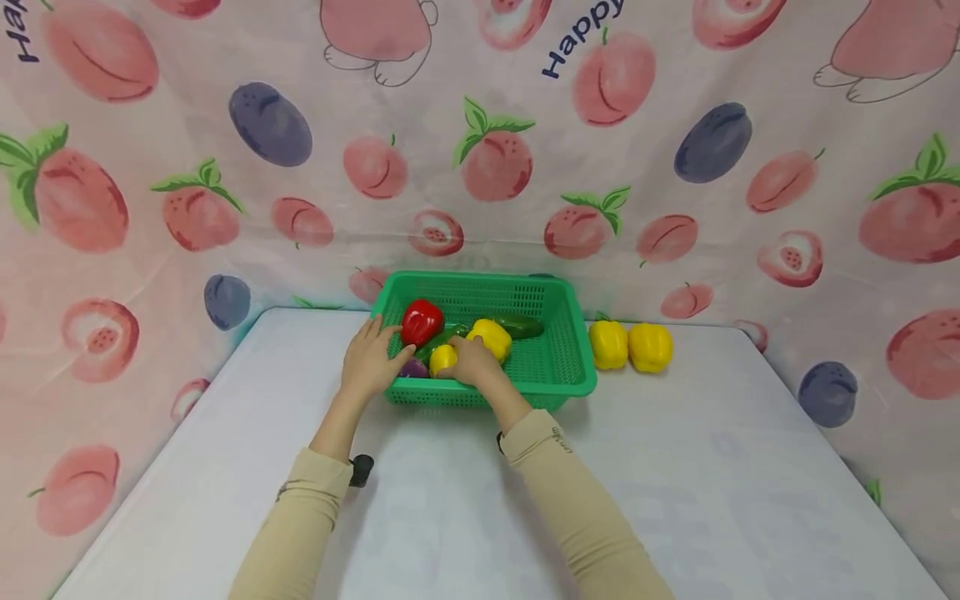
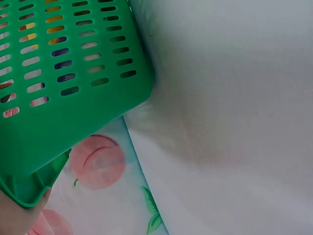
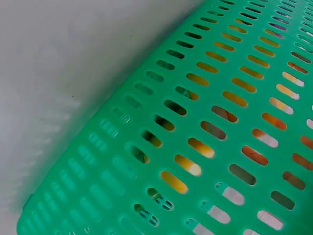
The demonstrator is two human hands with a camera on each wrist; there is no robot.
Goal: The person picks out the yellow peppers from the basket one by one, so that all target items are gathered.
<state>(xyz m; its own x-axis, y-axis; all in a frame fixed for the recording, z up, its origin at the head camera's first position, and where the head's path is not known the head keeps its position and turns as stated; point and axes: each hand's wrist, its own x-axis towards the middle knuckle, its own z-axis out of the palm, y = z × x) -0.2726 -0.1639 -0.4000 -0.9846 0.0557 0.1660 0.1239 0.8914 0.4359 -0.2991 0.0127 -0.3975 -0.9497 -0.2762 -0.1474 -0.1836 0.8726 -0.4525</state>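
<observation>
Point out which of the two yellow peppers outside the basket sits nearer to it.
The left yellow pepper, beside the right end of the green basket; the other yellow pepper sits farther right.

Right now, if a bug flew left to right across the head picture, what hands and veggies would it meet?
Left hand, red pepper, right hand, dark green vegetable, yellow pepper beside the green basket, last yellow pepper.

Green slotted basket (image 1: 567,333), upright at the surface's (image 1: 435,492) back edge; inside, red pepper (image 1: 422,319) near the left edge; yellow vegetable (image 1: 442,359) (partly hidden) near the front edge.
</observation>
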